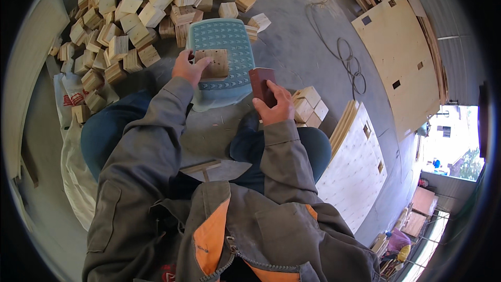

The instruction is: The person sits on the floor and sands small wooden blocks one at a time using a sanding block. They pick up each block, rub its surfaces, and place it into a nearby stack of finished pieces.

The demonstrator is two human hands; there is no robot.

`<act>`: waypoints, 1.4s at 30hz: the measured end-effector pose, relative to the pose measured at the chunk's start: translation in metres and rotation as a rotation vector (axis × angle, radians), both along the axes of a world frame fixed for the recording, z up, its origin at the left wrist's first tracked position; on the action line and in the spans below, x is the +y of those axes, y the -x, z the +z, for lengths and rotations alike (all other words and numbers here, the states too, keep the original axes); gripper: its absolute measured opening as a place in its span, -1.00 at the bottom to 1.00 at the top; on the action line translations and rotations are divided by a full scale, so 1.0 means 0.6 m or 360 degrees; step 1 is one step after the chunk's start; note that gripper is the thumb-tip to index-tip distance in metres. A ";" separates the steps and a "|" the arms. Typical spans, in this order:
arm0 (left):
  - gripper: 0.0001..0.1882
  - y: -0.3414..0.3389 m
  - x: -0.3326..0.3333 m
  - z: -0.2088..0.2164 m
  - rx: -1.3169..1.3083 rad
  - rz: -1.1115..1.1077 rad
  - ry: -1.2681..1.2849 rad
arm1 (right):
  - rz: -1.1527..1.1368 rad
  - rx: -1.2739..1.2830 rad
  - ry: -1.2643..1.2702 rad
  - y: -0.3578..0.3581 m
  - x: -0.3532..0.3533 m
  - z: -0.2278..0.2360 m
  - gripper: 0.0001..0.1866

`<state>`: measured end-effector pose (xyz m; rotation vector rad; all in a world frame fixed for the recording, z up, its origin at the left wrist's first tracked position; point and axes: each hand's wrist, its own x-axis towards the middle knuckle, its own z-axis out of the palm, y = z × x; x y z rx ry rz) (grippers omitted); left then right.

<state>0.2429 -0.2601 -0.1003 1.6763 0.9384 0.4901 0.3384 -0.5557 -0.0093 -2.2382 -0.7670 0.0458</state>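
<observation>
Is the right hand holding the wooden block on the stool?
No, the left hand holds the wooden block on the teal stool; the right hand grips a dark red-brown block.

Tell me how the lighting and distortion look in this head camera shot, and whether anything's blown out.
Head view: soft, even light on the hands, left hand and right hand, both sharp; strong fisheye bending with a black rim; the plywood sheet edges curve; the daylight opening at right is overexposed.

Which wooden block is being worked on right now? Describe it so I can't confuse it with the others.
Find the teal plastic stool on the grey floor before the seated person. One flat square wooden block lies on its seat under the left hand. Unlike the heaped blocks behind, it lies alone.
</observation>
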 end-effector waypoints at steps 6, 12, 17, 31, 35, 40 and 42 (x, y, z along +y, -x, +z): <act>-0.33 -0.010 -0.019 0.058 -0.0058 -0.0031 0.0229 | -0.0072 0.0022 0.0002 -0.005 -0.023 -0.010 -0.24; -0.28 -0.008 -0.004 0.047 0.0014 -0.0166 0.0129 | -0.0097 0.0168 -0.0068 -0.010 -0.020 -0.002 -0.21; -0.13 -0.008 -0.009 0.041 0.0032 -0.0108 0.0012 | -0.0109 0.0041 -0.0069 -0.008 -0.020 0.006 -0.25; 0.24 -0.064 -0.104 0.166 0.0932 -0.0299 -0.0922 | -0.0145 0.0224 -0.0284 -0.016 -0.010 0.009 -0.25; 0.20 -0.064 -0.088 0.156 0.0861 -0.0447 -0.0925 | -0.0157 0.0226 -0.0311 -0.016 -0.002 0.014 -0.27; 0.21 -0.023 -0.044 0.113 0.0555 -0.0601 -0.0896 | -0.0149 0.0255 -0.0339 -0.018 0.003 0.014 -0.28; 0.21 -0.011 -0.031 0.109 0.0594 -0.0612 -0.0955 | -0.0132 0.0290 -0.0312 -0.021 0.004 0.018 -0.28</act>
